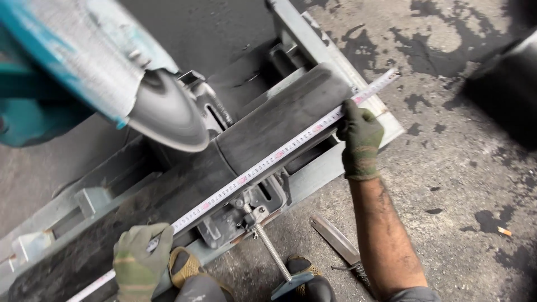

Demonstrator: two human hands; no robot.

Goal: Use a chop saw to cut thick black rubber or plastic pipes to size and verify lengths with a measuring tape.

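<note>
Place: a metalworking workshop, rough and grimy.
Machine: a cut-off saw with a grey abrasive disc (pixel 168 114) under a teal guard (pixel 84 61), up and left of the right grip.
Stock: a dark steel section (pixel 279 120) lying in the saw's vise (pixel 251 204), with a tape measure (pixel 268 159) stretched along it between the two grips.
Floor: stained, oil-blotched concrete (pixel 464 168) to the right of the right grip.
Clothing: soiled green work gloves (pixel 361 140).
</note>
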